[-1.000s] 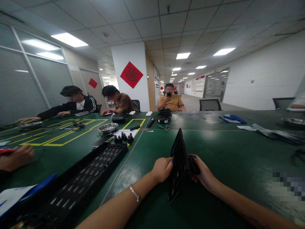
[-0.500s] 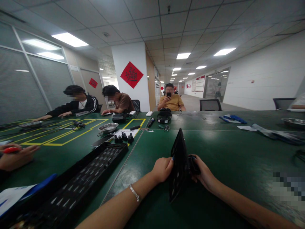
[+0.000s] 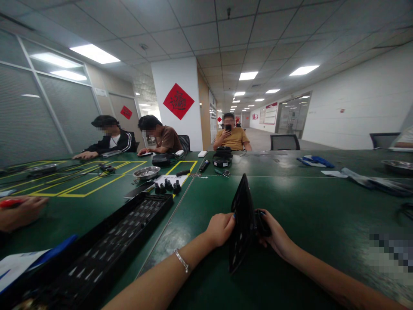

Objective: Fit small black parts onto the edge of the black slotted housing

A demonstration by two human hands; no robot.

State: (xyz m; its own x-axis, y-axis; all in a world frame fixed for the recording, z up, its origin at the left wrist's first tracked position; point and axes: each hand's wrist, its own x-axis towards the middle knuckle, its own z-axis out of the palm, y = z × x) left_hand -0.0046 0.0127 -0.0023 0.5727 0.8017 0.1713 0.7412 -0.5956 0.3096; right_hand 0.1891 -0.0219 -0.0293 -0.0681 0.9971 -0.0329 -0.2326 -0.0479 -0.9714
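Observation:
A thin flat black panel [image 3: 241,224] stands on edge, nearly upright, above the green table in front of me. My left hand [image 3: 220,229] grips its left face, with the thumb pressed on the surface and the other fingers curled. On the panel's other side, my right hand [image 3: 276,232] is closed round a small black part [image 3: 263,223] against the panel's back. Whether that part is fixed to the panel I cannot tell. The fingertips of both hands are partly hidden.
A long black tray [image 3: 129,232] with rows of metal pieces lies to the left. Beyond it are several black cylindrical parts [image 3: 167,186] and a metal bowl [image 3: 146,173]. A co-worker's hand [image 3: 24,213] holds a red object at the left edge. Other people sit across the table.
My hands and the black panel look unmoved. The far-left person has drawn an outstretched arm back and sits more upright. The co-worker's hand with the red object has shifted slightly left.

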